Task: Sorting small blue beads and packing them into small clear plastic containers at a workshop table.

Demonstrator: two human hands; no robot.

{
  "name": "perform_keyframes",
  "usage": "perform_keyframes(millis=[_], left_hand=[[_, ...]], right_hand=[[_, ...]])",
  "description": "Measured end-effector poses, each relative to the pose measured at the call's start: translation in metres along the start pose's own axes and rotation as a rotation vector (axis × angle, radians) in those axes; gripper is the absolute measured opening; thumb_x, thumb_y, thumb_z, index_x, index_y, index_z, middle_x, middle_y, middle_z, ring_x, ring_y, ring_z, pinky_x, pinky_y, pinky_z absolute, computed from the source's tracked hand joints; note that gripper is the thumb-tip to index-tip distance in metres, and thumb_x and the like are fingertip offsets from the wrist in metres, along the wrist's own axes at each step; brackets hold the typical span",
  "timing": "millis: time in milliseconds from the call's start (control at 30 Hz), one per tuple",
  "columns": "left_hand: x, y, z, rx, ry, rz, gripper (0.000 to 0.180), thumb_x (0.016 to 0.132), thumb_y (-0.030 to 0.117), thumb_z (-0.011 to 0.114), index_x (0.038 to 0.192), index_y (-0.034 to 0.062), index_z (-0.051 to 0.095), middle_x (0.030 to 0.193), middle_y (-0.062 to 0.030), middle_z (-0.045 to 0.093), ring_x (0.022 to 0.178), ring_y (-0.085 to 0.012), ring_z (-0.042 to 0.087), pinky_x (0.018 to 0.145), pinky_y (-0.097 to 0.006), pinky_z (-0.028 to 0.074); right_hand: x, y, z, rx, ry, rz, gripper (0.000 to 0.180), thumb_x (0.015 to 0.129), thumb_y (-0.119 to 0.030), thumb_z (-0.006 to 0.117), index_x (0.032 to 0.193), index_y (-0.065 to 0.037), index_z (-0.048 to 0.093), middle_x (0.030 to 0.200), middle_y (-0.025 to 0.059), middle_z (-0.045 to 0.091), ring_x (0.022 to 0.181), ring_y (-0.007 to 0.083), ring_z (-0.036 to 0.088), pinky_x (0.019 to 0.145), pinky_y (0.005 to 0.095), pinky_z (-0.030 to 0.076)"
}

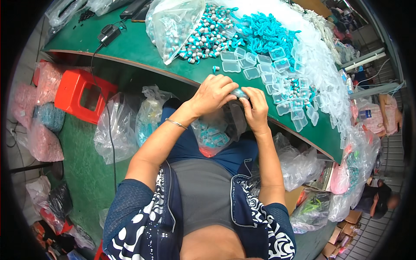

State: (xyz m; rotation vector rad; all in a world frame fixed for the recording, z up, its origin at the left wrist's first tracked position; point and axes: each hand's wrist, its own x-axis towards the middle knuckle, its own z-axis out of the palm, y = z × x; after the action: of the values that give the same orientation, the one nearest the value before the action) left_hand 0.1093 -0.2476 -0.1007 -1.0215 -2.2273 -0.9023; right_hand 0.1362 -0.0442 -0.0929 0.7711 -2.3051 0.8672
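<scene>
At frame centre, a small clear box is pinched between the left hand and right hand, fingers clamped on it, held over a lap bag, probably so it can be dropped in.

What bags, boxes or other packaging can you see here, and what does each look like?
Clear plastic bag: on the green table, upper left, holding teal-and-silver pieces.
Small clear boxes: scattered over the table, square, lidded.
Clear bag: on the person's lap, teal pieces inside.
Cardboard boxes: floor, lower right, brown.
</scene>
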Motion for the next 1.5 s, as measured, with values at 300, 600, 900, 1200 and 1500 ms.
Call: perform_keyframes(millis=[300, 600, 900, 1200, 1500], left_hand=[[-0.006, -0.001, 0.005, -0.285, 0.025, -0.091, 0.02, 0.085, 0.02, 0.073, 0.095, 0.004, 0.068, 0.084, -0.0099, 0.06, 0.079, -0.0292, 0.06, 0.072, -0.04, 0.047], [-0.038, 0.025, 0.005, -0.194, 0.133, -0.184, 0.022, 0.079, 0.02, 0.077, 0.092, 0.0048, 0.069, 0.079, -0.0105, 0.06, 0.07, -0.029, 0.06, 0.062, -0.039, 0.049], [-0.11, 0.022, 0.086, -0.029, -0.464, -0.24, 0.021, 0.078, 0.024, 0.075, 0.091, 0.0074, 0.07, 0.085, -0.0103, 0.062, 0.083, -0.0313, 0.065, 0.073, -0.043, 0.051], [-0.038, 0.011, -0.01, 0.012, 0.207, -0.216, 0.013, 0.08, 0.01, 0.072, 0.092, 0.0074, 0.068, 0.081, -0.0086, 0.062, 0.076, -0.0308, 0.064, 0.067, -0.04, 0.051], [0.006, -0.035, -0.015, 0.232, 0.109, -0.388, 0.023, 0.082, 0.016, 0.074, 0.102, 0.0078, 0.068, 0.091, -0.0096, 0.063, 0.087, -0.0314, 0.064, 0.075, -0.042, 0.052]], right_hand=[[0.0, -0.005, -0.003, 0.15, -0.067, 0.091, 0.022, 0.081, -0.006, 0.072, 0.102, -0.001, 0.068, 0.092, 0.0143, 0.066, 0.085, 0.0331, 0.062, 0.074, 0.0397, 0.051], [0.053, 0.008, 0.005, 0.101, -0.126, 0.024, 0.015, 0.086, -0.015, 0.069, 0.099, -0.006, 0.07, 0.097, 0.0092, 0.069, 0.092, 0.0295, 0.062, 0.08, 0.0407, 0.047], [0.052, 0.005, 0.037, -0.335, -0.128, -0.053, 0.016, 0.079, -0.013, 0.074, 0.095, -0.013, 0.07, 0.09, 0.0017, 0.063, 0.094, 0.0245, 0.059, 0.081, 0.0421, 0.038], [0.03, 0.009, -0.006, -0.252, -0.212, -0.114, 0.022, 0.069, 0.001, 0.063, 0.086, -0.012, 0.064, 0.089, 0.0029, 0.062, 0.095, 0.0235, 0.061, 0.084, 0.0409, 0.038], [0.051, -0.014, 0.021, -0.282, -0.279, -0.005, 0.014, 0.082, -0.012, 0.07, 0.096, -0.011, 0.07, 0.098, 0.0051, 0.062, 0.094, 0.026, 0.061, 0.08, 0.0419, 0.043]])
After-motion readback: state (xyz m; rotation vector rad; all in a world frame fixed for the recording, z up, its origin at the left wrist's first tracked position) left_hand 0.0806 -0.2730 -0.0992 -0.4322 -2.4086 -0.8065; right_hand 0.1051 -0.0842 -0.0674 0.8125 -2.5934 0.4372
